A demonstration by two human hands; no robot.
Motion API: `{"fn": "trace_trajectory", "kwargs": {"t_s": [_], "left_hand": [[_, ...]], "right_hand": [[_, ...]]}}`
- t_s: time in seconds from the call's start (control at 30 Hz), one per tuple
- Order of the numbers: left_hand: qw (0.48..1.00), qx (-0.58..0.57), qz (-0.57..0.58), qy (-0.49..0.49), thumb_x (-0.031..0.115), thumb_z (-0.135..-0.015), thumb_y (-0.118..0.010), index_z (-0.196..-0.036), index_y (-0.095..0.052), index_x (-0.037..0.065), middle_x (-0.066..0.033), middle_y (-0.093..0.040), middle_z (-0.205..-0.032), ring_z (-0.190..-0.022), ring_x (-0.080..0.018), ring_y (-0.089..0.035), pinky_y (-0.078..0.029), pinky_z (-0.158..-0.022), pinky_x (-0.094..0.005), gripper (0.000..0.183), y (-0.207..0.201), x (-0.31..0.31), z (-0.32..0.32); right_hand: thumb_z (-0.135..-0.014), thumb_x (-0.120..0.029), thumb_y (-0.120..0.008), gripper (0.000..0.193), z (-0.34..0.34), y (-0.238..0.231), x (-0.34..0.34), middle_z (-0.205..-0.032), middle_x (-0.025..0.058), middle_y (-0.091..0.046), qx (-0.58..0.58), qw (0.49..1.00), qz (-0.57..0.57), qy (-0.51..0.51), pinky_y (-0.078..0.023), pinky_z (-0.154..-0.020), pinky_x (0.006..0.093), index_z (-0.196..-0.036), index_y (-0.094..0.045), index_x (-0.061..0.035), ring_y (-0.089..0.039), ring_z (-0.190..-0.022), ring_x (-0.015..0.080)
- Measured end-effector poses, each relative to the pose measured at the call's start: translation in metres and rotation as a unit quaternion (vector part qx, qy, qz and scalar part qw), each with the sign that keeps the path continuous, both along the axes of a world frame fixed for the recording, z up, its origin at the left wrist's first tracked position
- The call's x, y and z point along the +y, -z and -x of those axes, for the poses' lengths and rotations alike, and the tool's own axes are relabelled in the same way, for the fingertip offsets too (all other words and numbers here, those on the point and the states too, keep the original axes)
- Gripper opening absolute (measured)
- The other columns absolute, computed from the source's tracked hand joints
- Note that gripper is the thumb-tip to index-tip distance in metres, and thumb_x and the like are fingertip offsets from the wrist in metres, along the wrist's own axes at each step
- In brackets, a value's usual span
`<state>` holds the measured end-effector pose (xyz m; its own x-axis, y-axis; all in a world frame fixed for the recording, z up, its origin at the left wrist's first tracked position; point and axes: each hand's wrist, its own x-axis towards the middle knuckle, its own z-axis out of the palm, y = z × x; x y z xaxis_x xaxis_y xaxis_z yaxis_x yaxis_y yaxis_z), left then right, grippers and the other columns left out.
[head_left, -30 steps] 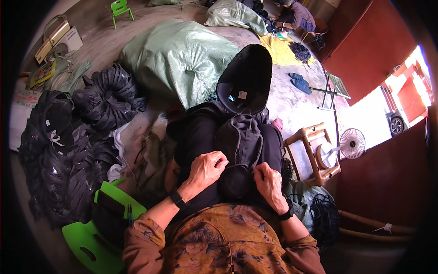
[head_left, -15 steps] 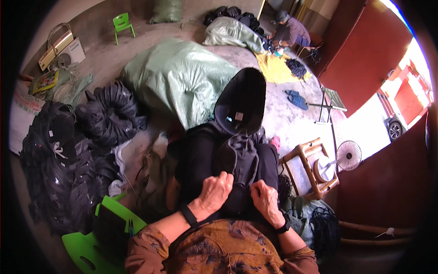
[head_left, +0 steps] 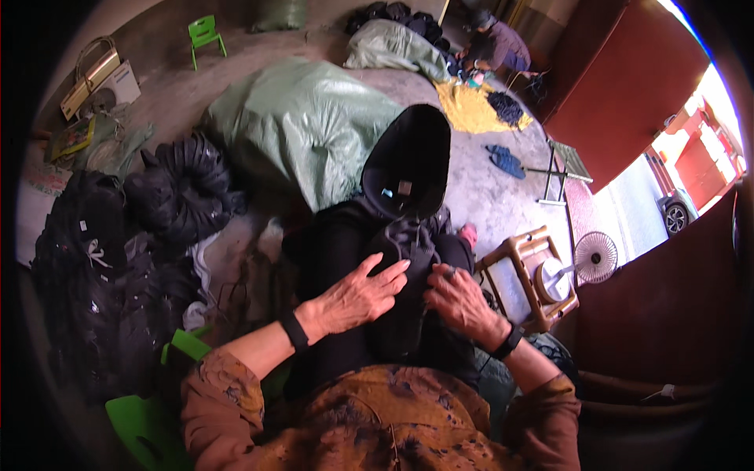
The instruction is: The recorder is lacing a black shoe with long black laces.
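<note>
Across my lap lies a black fabric item [head_left: 404, 169], shaped like a deep oval cup with a small pale label inside. Its nearer part has straps or folds and rests between my hands; its exact kind is unclear. My left hand [head_left: 357, 297] is at the left side of this nearer part, fingers stretched out and apart, gripping nothing. On the other side, my right hand [head_left: 462, 302] has its fingers curled in, pinching the item's right edge near a grey strap [head_left: 422, 255]. My own fingers hide the pinch point.
Stacked black pieces [head_left: 118, 275] lie at left beside a green chair [head_left: 145, 424]. A large pale-green sack [head_left: 290, 125] stands ahead. Right are a bamboo stool [head_left: 522, 275] and a fan [head_left: 595, 257]. Another person [head_left: 499, 47] sits far off by a yellow sheet [head_left: 471, 106].
My left hand has gone from a closed pinch to spread fingers and moved slightly up and left. My right hand has moved up along the item, still curled. The view has shifted slightly.
</note>
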<state>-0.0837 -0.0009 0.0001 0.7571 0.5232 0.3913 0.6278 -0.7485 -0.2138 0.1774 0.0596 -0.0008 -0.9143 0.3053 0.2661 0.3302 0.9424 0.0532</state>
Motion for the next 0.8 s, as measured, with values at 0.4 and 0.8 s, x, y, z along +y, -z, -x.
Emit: {"fn": "trace_trajectory", "kwargs": {"t_s": [0.4, 0.8], "left_hand": [[0.992, -0.039, 0.096, -0.066, 0.014, -0.08, -0.058, -0.079, -0.055, 0.012, -0.0021, -0.052, -0.084, -0.095, -0.0189, -0.052, -0.043, -0.072, -0.0337, 0.004, 0.016, 0.008, -0.008], [0.962, -0.202, 0.17, -0.077, 0.011, -0.071, -0.069, -0.075, -0.059, 0.009, -0.0043, -0.055, -0.08, -0.091, -0.0221, -0.054, -0.045, -0.069, -0.0365, 0.011, 0.038, 0.01, -0.025]], "right_hand": [[-0.074, -0.021, -0.067, 0.011, 0.014, 0.015, 0.024, -0.084, 0.0038, -0.054, -0.07, 0.988, 0.138, -0.031, -0.044, -0.07, 0.0343, -0.075, -0.06, -0.0116, -0.05, -0.085, 0.0222], [-0.084, -0.018, -0.065, 0.013, 0.029, -0.015, 0.023, -0.085, 0.0045, -0.066, 0.123, 0.817, 0.537, 0.168, -0.047, -0.071, 0.0286, -0.083, -0.066, -0.0052, -0.063, -0.082, 0.0185]]}}
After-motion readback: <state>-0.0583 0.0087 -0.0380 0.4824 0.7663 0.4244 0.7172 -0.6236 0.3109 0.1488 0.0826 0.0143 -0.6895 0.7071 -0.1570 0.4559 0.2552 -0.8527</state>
